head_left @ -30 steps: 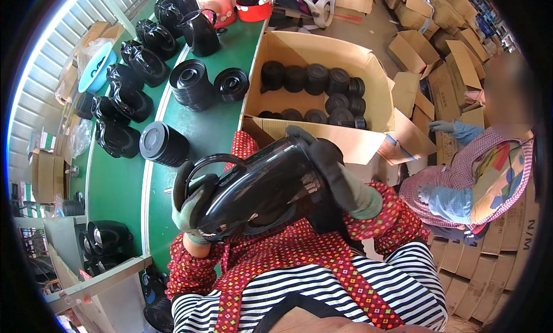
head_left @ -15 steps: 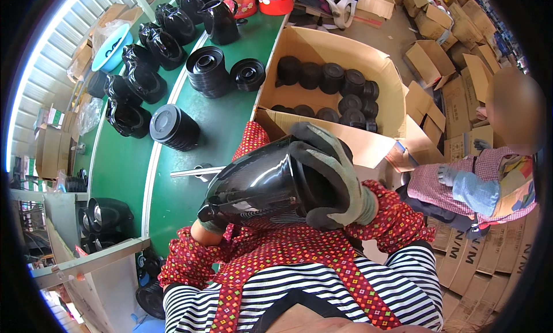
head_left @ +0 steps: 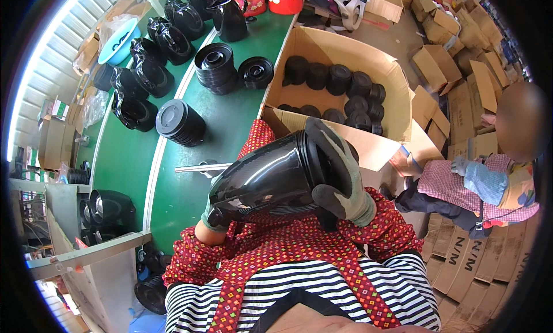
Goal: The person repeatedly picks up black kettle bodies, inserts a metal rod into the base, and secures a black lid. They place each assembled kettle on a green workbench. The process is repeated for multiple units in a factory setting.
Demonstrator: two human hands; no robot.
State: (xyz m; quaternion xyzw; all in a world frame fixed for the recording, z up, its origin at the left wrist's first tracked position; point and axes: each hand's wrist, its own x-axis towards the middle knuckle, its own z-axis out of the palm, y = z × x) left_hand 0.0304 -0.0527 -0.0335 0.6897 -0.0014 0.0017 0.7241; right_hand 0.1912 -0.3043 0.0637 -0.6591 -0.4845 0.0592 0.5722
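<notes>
I hold a glossy black plastic jug body on its side in front of my chest. My right hand, in a grey glove, presses flat on a round black base disc at the jug's right end. My left hand, also gloved, grips the jug's lower left end and is mostly hidden beneath it. Both sleeves are red patterned fabric.
A green conveyor table carries stacks of black discs and several black jug bodies. An open cardboard box holds black round caps. A metal tool lies on the belt. Another person sits at right among flat cartons.
The jug has turned in my hands: its handle, up and to the left before, is out of sight, and my right hand now covers its base end.
</notes>
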